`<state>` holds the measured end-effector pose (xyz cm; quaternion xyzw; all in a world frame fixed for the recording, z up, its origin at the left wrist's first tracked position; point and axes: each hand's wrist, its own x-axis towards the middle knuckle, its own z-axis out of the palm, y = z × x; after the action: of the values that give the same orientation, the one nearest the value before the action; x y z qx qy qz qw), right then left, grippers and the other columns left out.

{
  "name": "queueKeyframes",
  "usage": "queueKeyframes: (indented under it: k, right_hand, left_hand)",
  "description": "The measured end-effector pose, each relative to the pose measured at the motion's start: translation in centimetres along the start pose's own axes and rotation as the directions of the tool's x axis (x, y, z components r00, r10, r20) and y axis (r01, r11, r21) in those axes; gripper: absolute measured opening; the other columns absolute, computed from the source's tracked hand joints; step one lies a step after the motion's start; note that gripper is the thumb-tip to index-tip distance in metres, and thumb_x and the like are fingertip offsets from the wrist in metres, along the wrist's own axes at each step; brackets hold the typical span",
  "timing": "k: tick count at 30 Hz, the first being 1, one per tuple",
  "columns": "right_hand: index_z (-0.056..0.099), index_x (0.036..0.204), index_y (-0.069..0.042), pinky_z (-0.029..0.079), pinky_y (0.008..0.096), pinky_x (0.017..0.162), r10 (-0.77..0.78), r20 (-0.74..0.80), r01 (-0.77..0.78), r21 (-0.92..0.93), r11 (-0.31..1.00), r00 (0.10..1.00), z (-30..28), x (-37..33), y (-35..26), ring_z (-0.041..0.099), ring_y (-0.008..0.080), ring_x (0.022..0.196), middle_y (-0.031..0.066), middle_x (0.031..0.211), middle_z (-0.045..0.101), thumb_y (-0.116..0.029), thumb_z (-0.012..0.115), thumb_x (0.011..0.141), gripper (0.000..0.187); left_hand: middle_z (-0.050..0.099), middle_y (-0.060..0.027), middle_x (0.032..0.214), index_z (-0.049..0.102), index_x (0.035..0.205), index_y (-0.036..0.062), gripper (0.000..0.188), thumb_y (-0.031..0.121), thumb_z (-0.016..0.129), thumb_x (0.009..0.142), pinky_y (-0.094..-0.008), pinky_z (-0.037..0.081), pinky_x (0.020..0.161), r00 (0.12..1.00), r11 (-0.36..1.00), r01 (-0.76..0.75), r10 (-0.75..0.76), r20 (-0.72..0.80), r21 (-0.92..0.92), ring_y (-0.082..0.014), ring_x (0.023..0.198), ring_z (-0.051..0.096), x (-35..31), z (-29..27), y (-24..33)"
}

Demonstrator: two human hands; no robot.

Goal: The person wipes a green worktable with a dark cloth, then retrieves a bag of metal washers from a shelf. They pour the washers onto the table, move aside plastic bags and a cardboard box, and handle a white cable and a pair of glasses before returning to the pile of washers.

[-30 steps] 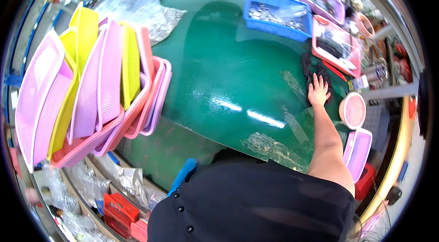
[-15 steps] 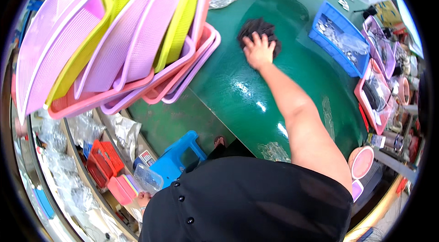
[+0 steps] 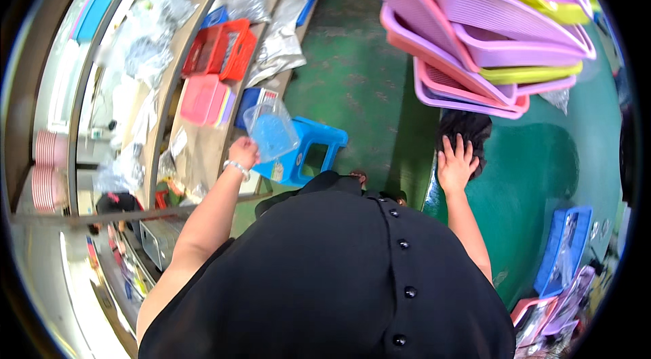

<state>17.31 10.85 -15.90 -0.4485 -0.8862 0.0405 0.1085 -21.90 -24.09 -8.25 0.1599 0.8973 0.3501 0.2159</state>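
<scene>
My right hand (image 3: 456,163) lies flat, fingers spread, on a black cloth (image 3: 466,129) at the near edge of the green table (image 3: 542,176). My left hand (image 3: 243,153) is raised out to the left and grips a clear plastic bag (image 3: 271,129) holding something blue. The bag hangs over the floor beside a blue plastic stool (image 3: 308,150). A leaning stack of pink, purple and yellow trays (image 3: 488,26) stands on the table just beyond the cloth.
Shelves on the left hold red crates (image 3: 220,50), a pink box (image 3: 203,100) and crumpled clear bags (image 3: 146,53). A blue bin (image 3: 563,250) and pink trays (image 3: 549,318) of small parts sit at the table's right end. Green floor (image 3: 352,81) runs between shelves and table.
My view has swung left toward the shelves. My right hand has drawn the black cloth back to the table's near edge. My left hand came into view holding the clear bag.
</scene>
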Motion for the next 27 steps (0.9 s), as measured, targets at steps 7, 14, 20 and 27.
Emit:
queueKeyframes:
  k: [7,14,20,27]
  right_hand:
    - [0.048,0.119,-0.024,0.023,0.0555,0.093,-0.133,0.034,0.132,0.04,0.991,0.991,-0.7,-5.1,-1.5,0.03,0.031,0.121,0.0042,0.132,0.037,-0.025,0.053,0.079,0.041]
    - [0.048,0.12,-0.023,0.025,0.0548,0.091,-0.21,0.012,0.211,-0.054,0.976,0.978,-0.2,-6.7,-1.2,0.034,0.0333,0.118,0.0065,0.131,0.038,-0.028,0.05,0.081,0.039]
    - [0.05,0.118,-0.022,0.028,0.0506,0.09,-0.238,0.015,0.238,-0.093,0.967,0.971,1.0,-6.9,-0.7,0.039,0.0335,0.112,0.0047,0.128,0.041,-0.026,0.051,0.08,0.038]
    - [0.051,0.114,-0.024,0.035,0.0448,0.086,-0.395,0.078,0.403,-0.165,0.9,0.915,5.0,-7.5,3.5,0.043,0.0284,0.105,0.0003,0.125,0.043,-0.027,0.06,0.069,0.046]
  left_hand:
    - [0.055,-0.0051,0.062,0.048,0.086,0.0019,0.008,0.005,0.049,0.079,-0.0245,0.043,0.044,0.988,0.973,-0.111,0.086,-0.129,-0.203,-0.0127,0.05,0.052,-1.4,0.6,2.0]
    - [0.057,-0.0162,0.067,0.051,0.082,0.007,0.012,0.012,0.054,0.072,-0.0432,0.044,0.055,0.877,0.876,-0.24,0.38,-0.293,0.419,-0.0354,0.063,0.056,-2.5,-0.4,1.3]
    - [0.055,-0.013,0.074,0.051,0.079,0.0095,0.008,0.01,0.049,0.071,-0.0416,0.046,0.058,0.694,0.552,-0.696,0.681,0.233,0.459,-0.0304,0.07,0.057,-2.8,8.8,7.8]
    - [0.055,-0.0144,0.078,0.05,0.08,0.007,0.009,0.01,0.048,0.071,-0.0421,0.044,0.059,0.85,0.741,-0.505,0.515,0.108,0.443,-0.0323,0.073,0.056,-5.3,7.3,6.2]
